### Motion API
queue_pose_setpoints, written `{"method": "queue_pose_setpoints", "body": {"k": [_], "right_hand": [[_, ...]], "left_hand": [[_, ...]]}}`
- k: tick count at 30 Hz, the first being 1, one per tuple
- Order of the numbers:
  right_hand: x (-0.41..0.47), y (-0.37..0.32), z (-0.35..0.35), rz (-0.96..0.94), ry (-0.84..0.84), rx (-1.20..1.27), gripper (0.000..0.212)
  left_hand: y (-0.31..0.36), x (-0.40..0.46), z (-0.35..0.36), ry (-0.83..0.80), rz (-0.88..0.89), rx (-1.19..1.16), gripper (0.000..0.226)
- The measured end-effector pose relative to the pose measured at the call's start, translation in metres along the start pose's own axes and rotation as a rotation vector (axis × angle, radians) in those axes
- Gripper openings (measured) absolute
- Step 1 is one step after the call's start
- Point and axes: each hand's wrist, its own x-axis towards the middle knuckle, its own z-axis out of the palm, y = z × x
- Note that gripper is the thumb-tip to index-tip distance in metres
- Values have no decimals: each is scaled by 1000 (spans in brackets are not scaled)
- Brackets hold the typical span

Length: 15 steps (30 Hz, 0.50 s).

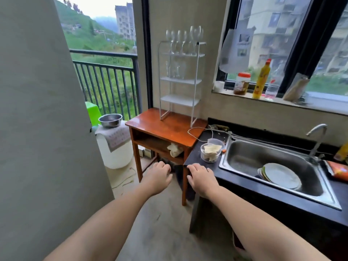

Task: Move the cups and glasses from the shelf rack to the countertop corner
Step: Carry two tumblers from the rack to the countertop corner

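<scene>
Reaching forward with loose, half-curled fingers and holding nothing, the left hand and right hand hang near the dark countertop corner, while the wine glasses and tumblers stand on the white shelf rack upon the wooden table.

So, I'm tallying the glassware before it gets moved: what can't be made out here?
- Tumblers on the white rack's second shelf, head view: clear glass, blurred against the wall, so they cannot be counted.
- Wine glasses on the top shelf: they overlap; four or five.
- Left hand and right hand: palms face down, apparently empty.
- Packet by the sink: cut off by the right edge.
</scene>
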Motion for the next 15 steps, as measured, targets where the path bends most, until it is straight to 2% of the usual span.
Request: {"method": "queue_pose_setpoints", "body": {"k": [4,8,15], "right_hand": [[72,4,-24,-2,33,15,45],[138,3,-35,-28,46,-2,44],[261,-6,-50,-26,126,-14,46]], "left_hand": [[-13,61,-25,78,-54,-53,32],[-33,120,-38,69,-78,-44,34],[-75,239,-58,109,19,-37,37]]}}
